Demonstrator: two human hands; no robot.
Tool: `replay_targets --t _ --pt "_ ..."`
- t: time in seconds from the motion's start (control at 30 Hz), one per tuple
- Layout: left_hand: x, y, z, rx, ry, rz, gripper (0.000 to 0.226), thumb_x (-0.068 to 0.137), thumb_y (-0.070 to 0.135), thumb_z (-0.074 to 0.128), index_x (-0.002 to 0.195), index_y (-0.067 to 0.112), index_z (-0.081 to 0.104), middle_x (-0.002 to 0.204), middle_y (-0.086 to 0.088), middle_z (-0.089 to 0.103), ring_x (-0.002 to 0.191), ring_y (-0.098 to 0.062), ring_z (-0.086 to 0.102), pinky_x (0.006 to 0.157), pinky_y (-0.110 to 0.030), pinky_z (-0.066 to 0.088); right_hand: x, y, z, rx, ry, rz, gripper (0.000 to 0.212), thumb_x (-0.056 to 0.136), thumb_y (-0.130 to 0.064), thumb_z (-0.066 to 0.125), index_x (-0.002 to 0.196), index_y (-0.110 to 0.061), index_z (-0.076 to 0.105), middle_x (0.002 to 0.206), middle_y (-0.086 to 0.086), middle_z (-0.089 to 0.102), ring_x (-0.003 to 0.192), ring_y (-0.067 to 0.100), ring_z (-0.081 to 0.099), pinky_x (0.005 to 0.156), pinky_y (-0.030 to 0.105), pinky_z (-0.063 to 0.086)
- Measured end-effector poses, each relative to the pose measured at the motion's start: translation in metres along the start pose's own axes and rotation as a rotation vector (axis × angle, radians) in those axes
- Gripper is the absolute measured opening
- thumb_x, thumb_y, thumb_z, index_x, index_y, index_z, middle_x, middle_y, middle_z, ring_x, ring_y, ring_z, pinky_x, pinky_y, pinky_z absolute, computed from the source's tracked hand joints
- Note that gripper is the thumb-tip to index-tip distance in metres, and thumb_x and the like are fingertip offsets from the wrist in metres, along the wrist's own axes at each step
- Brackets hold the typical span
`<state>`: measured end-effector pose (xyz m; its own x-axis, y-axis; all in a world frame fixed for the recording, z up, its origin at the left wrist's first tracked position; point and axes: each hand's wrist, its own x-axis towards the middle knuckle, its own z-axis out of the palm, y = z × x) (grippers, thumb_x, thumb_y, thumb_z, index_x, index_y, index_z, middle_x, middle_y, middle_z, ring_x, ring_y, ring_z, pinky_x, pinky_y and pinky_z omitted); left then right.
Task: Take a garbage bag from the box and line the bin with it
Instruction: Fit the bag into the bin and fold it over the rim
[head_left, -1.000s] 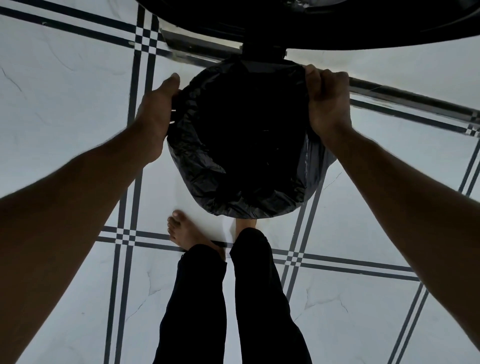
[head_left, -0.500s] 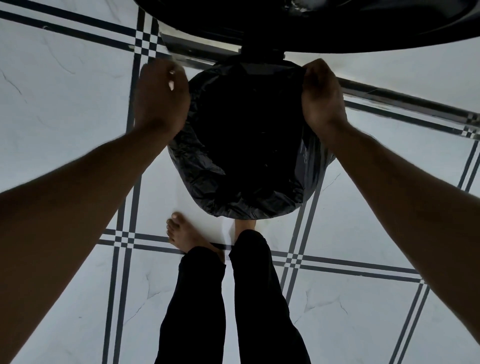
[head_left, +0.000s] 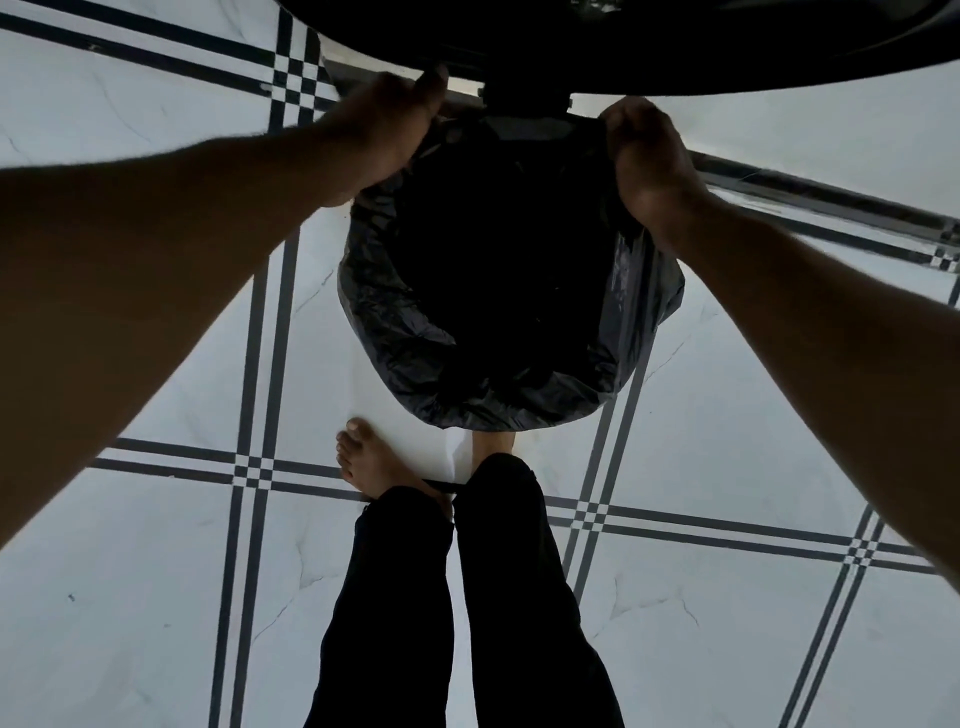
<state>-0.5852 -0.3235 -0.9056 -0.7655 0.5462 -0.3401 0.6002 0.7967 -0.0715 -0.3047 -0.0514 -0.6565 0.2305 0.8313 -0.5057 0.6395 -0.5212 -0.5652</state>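
Head view, looking straight down. Black garbage bag (head_left: 415, 358) sits over the bin's mouth, its plastic turned outward & draped down the outside on the near, L and R sides; crinkled, glossy folds all round. Bin body itself is hidden under the bag; interior reads solid black, no detail to be had. My right hand (head_left: 649, 156) is at the far-R part of the rim, fingers curled down and pinching the bag's edge, knuckles toward me. My left hand (head_left: 387, 127) is at the far-L part of the rim, back of hand up, lying against the bag's top edge; fingertips point away from me toward a dark overhanging surface (head_left: 675, 41) that crosses the top of view. Whether L fingers clamp the plastic or only rest on it: cannot tell, underside is hidden. Both forearms reach in from lower corners. A short dark post (head_left: 524, 98) drops from the overhang, just beyond the bin's far edge. My bare left foot (head_left: 374, 462) stands on the white tiled floor (head_left: 130, 597) near the bin; other foot mostly under the bag's near edge. Black trousers (head_left: 457, 597) below. Floor has dark double-line borders w/ checker crossings.
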Motion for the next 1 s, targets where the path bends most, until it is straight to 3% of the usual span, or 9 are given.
replay_targets --t 0.03,0.2,0.27,0.37,0.47,0.6,0.73,0.87,1.0 --pt "0.006 -0.005 0.007 -0.167 -0.190 -0.044 0.052 0.098 0.048 0.005 0.141 0.027 0.026 0.150 -0.008 0.040 0.139 -0.033 0.039 0.114 -0.048 0.028 -0.001 -0.001 0.000 0.022 0.017 0.019 0.029 0.101 -0.017 0.035 0.088 -0.006 0.059 0.088 0.007 0.051 0.081 0.016 0.045 0.063 0.028 0.031" --pt "0.031 -0.046 0.039 -0.276 -0.118 0.018 0.036 0.099 0.032 0.016 0.132 0.019 0.024 0.140 -0.020 0.051 0.125 -0.043 0.052 0.100 -0.055 0.042 -0.025 0.004 -0.004 -0.045 0.405 0.106 0.023 0.099 -0.023 0.039 0.108 -0.017 0.058 0.107 0.001 0.064 0.103 0.020 0.058 0.078 0.026 0.038" --pt "0.066 -0.003 -0.004 -0.484 -0.278 -0.010 0.047 0.095 0.044 0.011 0.133 0.024 0.031 0.142 -0.018 0.052 0.129 -0.040 0.051 0.104 -0.053 0.039 -0.050 0.012 -0.005 -0.102 0.543 0.110 0.026 0.093 -0.018 0.037 0.107 -0.013 0.058 0.109 0.007 0.064 0.105 0.027 0.058 0.077 0.030 0.036" --pt "0.074 0.125 -0.214 -0.348 -0.361 0.236 0.042 0.091 0.049 0.023 0.103 0.031 0.059 0.111 -0.007 0.066 0.105 -0.028 0.062 0.088 -0.039 0.042 -0.078 0.025 0.007 -0.067 0.445 0.114 0.019 0.097 -0.025 0.038 0.106 -0.018 0.054 0.107 0.006 0.064 0.101 0.027 0.059 0.079 0.033 0.041" --pt "0.029 0.163 -0.310 -0.505 -0.540 0.418 0.039 0.096 0.045 0.037 0.092 0.017 0.063 0.092 -0.005 0.063 0.087 -0.024 0.057 0.086 -0.038 0.049 -0.084 0.033 0.013 0.109 0.267 0.139 0.023 0.101 -0.032 0.042 0.116 -0.018 0.052 0.106 0.002 0.064 0.091 0.018 0.060 0.073 0.027 0.043" --pt "0.035 0.153 -0.313 -0.652 -0.726 0.283 0.041 0.086 0.057 0.043 0.077 0.023 0.064 0.094 -0.003 0.068 0.099 -0.027 0.067 0.103 -0.050 0.050 -0.075 0.044 0.003 0.230 0.154 0.229 0.021 0.099 -0.040 0.052 0.096 -0.020 0.059 0.092 -0.002 0.062 0.087 0.016 0.060 0.082 0.036 0.051" --pt "0.037 0.165 -0.309 -0.715 -0.850 0.144 0.042 0.103 0.050 0.037 0.082 0.024 0.062 0.089 0.008 0.066 0.088 -0.012 0.063 0.081 -0.026 0.050 -0.068 0.043 -0.007 0.345 0.039 0.302 0.030 0.097 -0.045 0.056 0.076 -0.024 0.050 0.080 -0.001 0.056 0.074 0.014 0.053 0.067 0.029 0.047" --pt "0.037 0.165 -0.303 -0.673 -0.873 0.189 0.044 0.104 0.050 0.034 0.098 0.019 0.064 0.089 0.007 0.063 0.082 -0.011 0.058 0.073 -0.026 0.047 -0.064 0.045 -0.011 0.449 -0.030 0.347 0.034 0.093 -0.051 0.059 0.091 -0.017 0.058 0.086 0.002 0.064 0.081 0.018 0.060 0.078 0.037 0.053" --pt "0.037 0.167 -0.303 -0.648 -0.835 0.235 0.046 0.103 0.051 0.032 0.114 0.019 0.064 0.099 0.003 0.064 0.088 -0.014 0.060 0.080 -0.030 0.049 -0.064 0.048 -0.010 0.529 0.010 0.345 0.027 0.093 -0.044 0.063 0.078 -0.025 0.051 0.074 -0.006 0.062 0.068 0.012 0.058 0.063 0.028 0.049"
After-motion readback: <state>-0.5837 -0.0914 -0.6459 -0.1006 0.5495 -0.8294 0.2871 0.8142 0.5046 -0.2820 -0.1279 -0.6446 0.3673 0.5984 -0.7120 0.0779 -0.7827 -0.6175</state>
